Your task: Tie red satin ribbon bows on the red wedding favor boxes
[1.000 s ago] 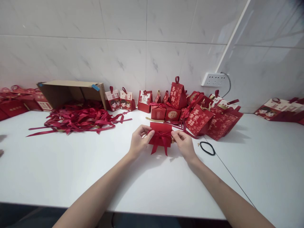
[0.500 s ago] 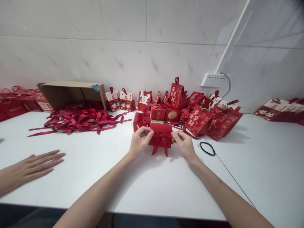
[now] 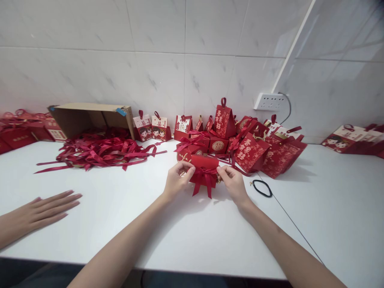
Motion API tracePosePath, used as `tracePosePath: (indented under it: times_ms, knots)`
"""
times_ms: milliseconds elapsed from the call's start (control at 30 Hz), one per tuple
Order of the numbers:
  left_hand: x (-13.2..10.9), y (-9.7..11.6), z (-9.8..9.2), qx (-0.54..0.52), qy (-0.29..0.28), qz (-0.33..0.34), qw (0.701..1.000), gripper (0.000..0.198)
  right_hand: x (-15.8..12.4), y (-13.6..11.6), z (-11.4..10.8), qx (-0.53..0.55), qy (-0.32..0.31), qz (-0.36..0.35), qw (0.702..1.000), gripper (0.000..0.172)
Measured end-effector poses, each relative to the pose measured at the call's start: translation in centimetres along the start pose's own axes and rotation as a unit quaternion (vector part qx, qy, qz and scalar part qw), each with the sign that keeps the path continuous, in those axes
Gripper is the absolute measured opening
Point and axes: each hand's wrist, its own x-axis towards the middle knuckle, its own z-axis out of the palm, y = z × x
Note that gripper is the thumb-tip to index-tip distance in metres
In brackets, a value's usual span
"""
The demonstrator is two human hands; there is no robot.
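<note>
Pinching a red box (image 3: 201, 162) by its two sides, the left hand (image 3: 177, 180) and right hand (image 3: 234, 184) face each other near the middle of the frame. Each grip closes thumb against fingertips: the left one at the box's left edge, the right one at its right edge. Whether they press on the box itself, on the ribbon, or on both, I cannot tell. A bow (image 3: 207, 172) spans the box's front, its two tails hanging toward the desk (image 3: 186, 240). A little gold shows beside the right fingertips.

Just behind, in the centre, sits another red box topped with a bow of its own, and past it the patterned boxes (image 3: 223, 122) crowd toward the tiled wall (image 3: 192, 32). Left of centre, a heap of ribbons (image 3: 102, 154) spills from an open carton (image 3: 90, 106). Two face-printed boxes (image 3: 159, 130) stand right of the carton. At centre right, a black cord loop (image 3: 266, 196) lies apart from the right hand, well below a white socket strip (image 3: 270, 101). Another person's hand (image 3: 49, 214) rests palm down at lower left, fingers slightly spread.
</note>
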Motion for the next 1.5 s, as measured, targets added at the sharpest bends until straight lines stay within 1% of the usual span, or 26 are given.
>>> tracePosePath:
  times_ms: [133, 233, 367, 533, 633, 700, 733, 767, 800, 833, 867, 933, 1000, 1067, 1100, 1167, 1233, 1300, 1400, 1500]
  knots:
    - [0.0, 0.2, 0.0, -0.004, 0.005, 0.005, 1.0, 0.012, 0.0, 0.0, 0.0, 0.002, 0.0, -0.003, 1.0, 0.036]
    - [0.0, 0.5, 0.0, -0.015, 0.02, 0.009, 1.0, 0.013, 0.0, -0.2, 0.0, 0.008, 0.002, 0.003, 1.0, 0.037]
    - [-0.1, 1.0, -0.2, -0.036, 0.037, 0.012, 0.999, 0.016, -0.2, -0.7, -0.1, 0.032, -0.014, 0.007, 0.999, 0.039]
    - [-0.2, 1.0, -0.2, -0.037, 0.039, 0.023, 0.998, 0.015, -0.4, -1.3, 0.0, 0.057, -0.021, 0.027, 0.998, 0.04]
    - [-0.2, 0.8, -0.1, -0.027, 0.037, 0.018, 0.999, 0.014, -0.5, -1.3, 0.1, 0.018, -0.006, 0.004, 1.0, 0.036]
    - [-0.1, 0.6, -0.2, -0.013, 0.041, 0.014, 0.999, 0.013, -0.6, -1.4, 0.0, -0.024, 0.027, -0.034, 0.999, 0.029]
    - [-0.1, 0.6, -0.2, -0.006, 0.045, 0.012, 0.999, 0.012, -0.8, -1.4, 0.0, -0.049, 0.048, -0.068, 0.995, 0.024]
    - [0.0, 0.5, -0.3, 0.002, 0.049, 0.012, 0.999, 0.012, -1.0, -1.5, -0.1, -0.08, 0.068, -0.115, 0.988, 0.019]
    - [0.1, 0.4, -0.3, 0.009, 0.054, 0.014, 0.998, 0.011, -1.2, -1.6, -0.2, -0.114, 0.08, -0.179, 0.974, 0.015]
    - [0.1, 0.4, -0.4, 0.014, 0.058, 0.016, 0.998, 0.01, -1.5, -1.8, -0.3, -0.15, 0.078, -0.252, 0.953, 0.015]
    - [0.2, 0.3, -0.4, 0.017, 0.062, 0.018, 0.998, 0.009, -1.8, -2.1, -0.3, -0.186, 0.059, -0.325, 0.925, 0.017]
    - [0.2, 0.3, -0.4, 0.018, 0.065, 0.021, 0.997, 0.008, -2.4, -2.5, -0.2, -0.243, -0.008, -0.446, 0.861, 0.026]
    - [0.1, 0.4, -0.4, 0.01, 0.062, 0.021, 0.998, 0.008, -2.8, -2.7, 0.1, -0.277, -0.073, -0.513, 0.809, 0.034]
    - [0.1, 0.5, -0.5, -0.003, 0.059, 0.018, 0.998, 0.007, -2.9, -2.7, 0.4, -0.308, -0.104, -0.535, 0.78, 0.033]
    - [0.1, 0.5, -0.6, -0.011, 0.057, 0.018, 0.998, 0.006, -2.8, -2.6, 0.6, -0.322, -0.108, -0.536, 0.773, 0.029]
    - [0.2, 0.4, -0.8, -0.023, 0.055, 0.026, 0.998, 0.006, -2.6, -2.3, 0.8, -0.341, -0.111, -0.528, 0.77, 0.021]
    - [0.3, 0.3, -1.0, -0.019, 0.039, 0.046, 0.998, 0.01, -2.5, -2.1, 0.8, -0.347, -0.112, -0.524, 0.77, 0.02]
    - [0.5, 0.2, -1.0, 0.002, -0.001, 0.065, 0.998, 0.017, -2.4, -2.0, 0.9, -0.347, -0.112, -0.523, 0.77, 0.02]
    - [0.5, 0.4, -0.8, 0.032, -0.073, 0.071, 0.994, 0.028, -2.6, -2.1, 1.1, -0.344, -0.099, -0.521, 0.775, 0.015]
    - [0.4, 0.9, -0.5, 0.039, -0.109, 0.072, 0.991, 0.036, -2.9, -2.3, 1.3, -0.336, -0.074, -0.517, 0.784, 0.01]
